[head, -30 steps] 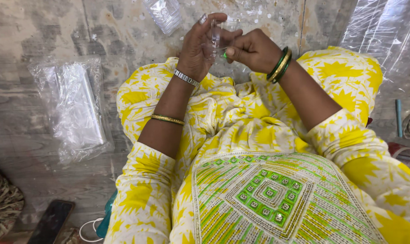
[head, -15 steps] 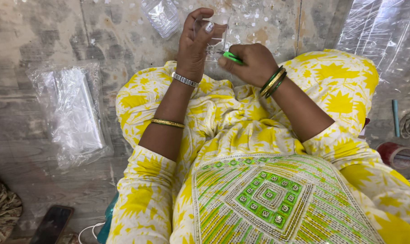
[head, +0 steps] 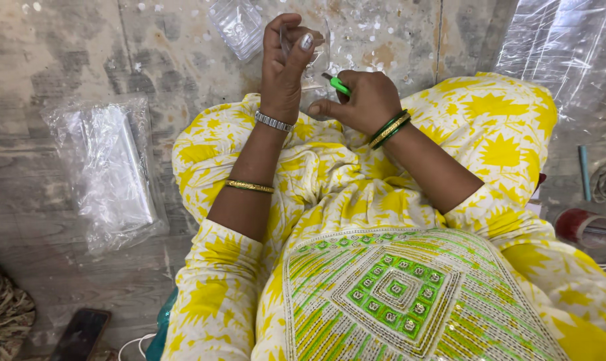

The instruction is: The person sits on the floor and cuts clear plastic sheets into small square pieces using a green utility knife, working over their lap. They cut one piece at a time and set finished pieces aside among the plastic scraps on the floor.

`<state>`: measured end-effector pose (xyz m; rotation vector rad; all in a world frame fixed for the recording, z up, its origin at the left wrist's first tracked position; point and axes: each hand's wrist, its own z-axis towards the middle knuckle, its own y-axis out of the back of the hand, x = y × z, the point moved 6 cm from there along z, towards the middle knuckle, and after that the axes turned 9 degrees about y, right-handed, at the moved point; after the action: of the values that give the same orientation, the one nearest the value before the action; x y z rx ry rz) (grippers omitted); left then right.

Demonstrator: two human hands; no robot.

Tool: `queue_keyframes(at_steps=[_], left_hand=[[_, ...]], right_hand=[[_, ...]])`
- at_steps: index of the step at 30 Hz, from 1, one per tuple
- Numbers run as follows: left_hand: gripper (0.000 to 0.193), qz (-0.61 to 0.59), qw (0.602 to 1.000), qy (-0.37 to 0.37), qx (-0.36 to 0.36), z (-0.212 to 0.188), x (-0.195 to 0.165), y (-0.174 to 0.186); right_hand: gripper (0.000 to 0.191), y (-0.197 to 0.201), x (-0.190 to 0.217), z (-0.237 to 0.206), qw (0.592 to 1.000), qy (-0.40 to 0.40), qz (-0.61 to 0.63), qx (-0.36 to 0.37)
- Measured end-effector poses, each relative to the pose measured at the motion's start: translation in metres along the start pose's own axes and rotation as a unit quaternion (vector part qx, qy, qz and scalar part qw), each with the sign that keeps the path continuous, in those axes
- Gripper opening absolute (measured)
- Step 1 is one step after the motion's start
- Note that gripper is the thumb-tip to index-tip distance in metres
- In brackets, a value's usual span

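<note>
My left hand [head: 284, 65] is raised above my lap, fingers closed around a small clear plastic piece [head: 314, 61]. My right hand [head: 360, 100] sits just right of it and grips a small green tool [head: 338, 85], whose tip points toward the clear piece. The two hands are nearly touching. I wear a silver band and a gold bangle on the left wrist and green and gold bangles on the right. My lap is covered by yellow and white printed cloth [head: 330, 194].
A clear plastic bag of flat clear items [head: 109, 167] lies on the floor at left. A clear plastic tray [head: 238, 25] lies at top. Clear plastic sheeting [head: 570, 60] is at right, a red tape roll [head: 580, 226] lower right, a dark phone [head: 81, 334] bottom left.
My left hand has lifted the clear piece higher. My right hand has shifted a little down and right, with the green tool now more visible.
</note>
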<state>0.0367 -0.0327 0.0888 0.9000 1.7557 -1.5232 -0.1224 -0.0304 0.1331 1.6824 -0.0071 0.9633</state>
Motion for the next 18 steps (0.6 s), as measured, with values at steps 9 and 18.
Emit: queue_keyframes(at_steps=[9, 18], left_hand=[[0.051, 0.079, 0.997, -0.016, 0.01, 0.0, 0.008, 0.003], [0.059, -0.063, 0.996, 0.05, 0.042, -0.003, 0.003, -0.007]], right_hand=[[0.067, -0.01, -0.012, 0.001, 0.993, -0.093, -0.01, 0.071], [0.033, -0.011, -0.029, 0.007, 0.894, -0.081, 0.423, -0.12]])
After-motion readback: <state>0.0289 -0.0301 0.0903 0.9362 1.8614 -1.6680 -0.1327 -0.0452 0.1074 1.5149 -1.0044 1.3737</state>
